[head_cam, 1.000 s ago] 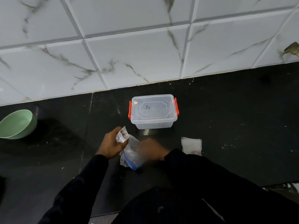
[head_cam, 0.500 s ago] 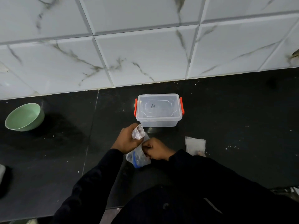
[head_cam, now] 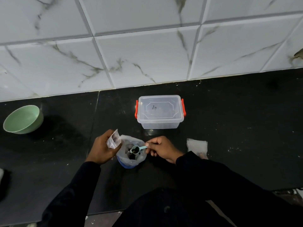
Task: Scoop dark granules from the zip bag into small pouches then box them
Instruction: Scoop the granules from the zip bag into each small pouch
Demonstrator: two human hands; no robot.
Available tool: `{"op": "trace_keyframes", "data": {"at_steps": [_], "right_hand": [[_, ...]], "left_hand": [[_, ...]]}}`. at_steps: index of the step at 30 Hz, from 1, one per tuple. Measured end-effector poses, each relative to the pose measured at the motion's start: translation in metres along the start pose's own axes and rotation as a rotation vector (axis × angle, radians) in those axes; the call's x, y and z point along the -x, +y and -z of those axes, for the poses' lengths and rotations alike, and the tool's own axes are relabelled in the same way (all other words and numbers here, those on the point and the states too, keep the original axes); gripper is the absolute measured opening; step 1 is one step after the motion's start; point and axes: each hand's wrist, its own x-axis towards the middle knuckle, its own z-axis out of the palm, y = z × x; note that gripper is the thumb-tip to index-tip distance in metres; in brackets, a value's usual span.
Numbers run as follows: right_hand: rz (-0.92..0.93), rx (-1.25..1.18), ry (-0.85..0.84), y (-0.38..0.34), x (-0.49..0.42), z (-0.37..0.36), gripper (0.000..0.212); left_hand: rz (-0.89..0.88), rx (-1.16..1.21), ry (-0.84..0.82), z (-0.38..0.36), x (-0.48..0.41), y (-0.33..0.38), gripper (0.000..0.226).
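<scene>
**tilefan:** Since half a second ago the right hand (head_cam: 161,148) has slid out to the right. Now a little blue scoop (head_cam: 136,149) shows, loaded dark, over the open zip bag (head_cam: 131,159) on the black counter (head_cam: 246,128).

**pouchguy:** yep, head cam only. Right hand pinches the handle, and left hand (head_cam: 103,148) grips the small pouch (head_cam: 114,139), tilted, just beside the bag's left rim. Handle runs right and the bowl end points left at the pouch, so I'd guess a short hop up-left. Behind them the box (head_cam: 159,112) looks lidded.

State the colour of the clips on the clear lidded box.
Red-orange clips, clearest in the head view.
</scene>
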Motion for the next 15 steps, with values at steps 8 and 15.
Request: {"op": "trace_keyframes", "data": {"at_steps": [8,15], "right_hand": [[0.026,-0.069,0.049,-0.034,0.028,0.007,0.015],[-0.069,-0.07,0.078,-0.06,0.056,0.022,0.016]], "left_hand": [[0.014,0.188,0.147,0.01,0.024,0.036,0.038],[0.048,0.359,0.148,-0.007,0.034,0.052,0.041]]}}
